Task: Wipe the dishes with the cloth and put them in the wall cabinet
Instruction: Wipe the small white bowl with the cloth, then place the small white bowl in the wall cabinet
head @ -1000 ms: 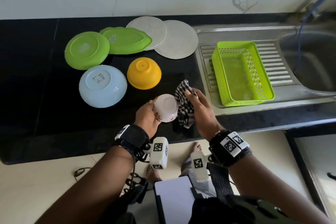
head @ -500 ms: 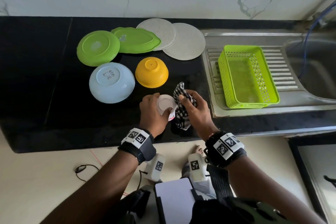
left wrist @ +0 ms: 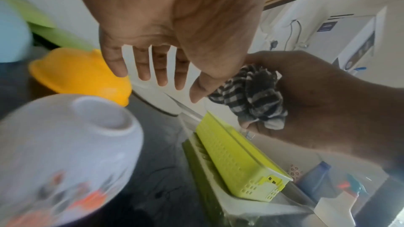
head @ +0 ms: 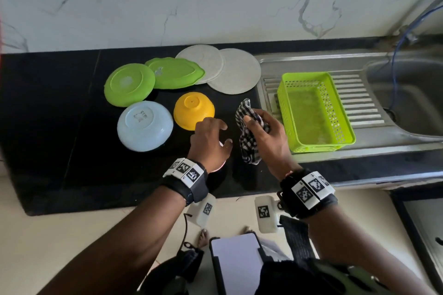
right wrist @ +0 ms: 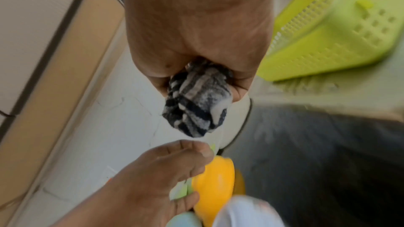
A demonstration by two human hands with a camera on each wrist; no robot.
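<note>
Your left hand (head: pixel 209 141), fingers spread and holding nothing, is just beside the yellow bowl (head: pixel 193 109), toward the desk's back edge; your right hand (head: pixel 266 132) grips the checked cloth (head: pixel 248 143).

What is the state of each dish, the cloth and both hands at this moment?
White bowl: upside down on counter, not held.
Yellow bowl: upside down.
Pale blue bowl: upside down.
Checked cloth: bunched in right hand.
Left hand: open, fingers spread.
Green basket: holds no dishes.
</note>
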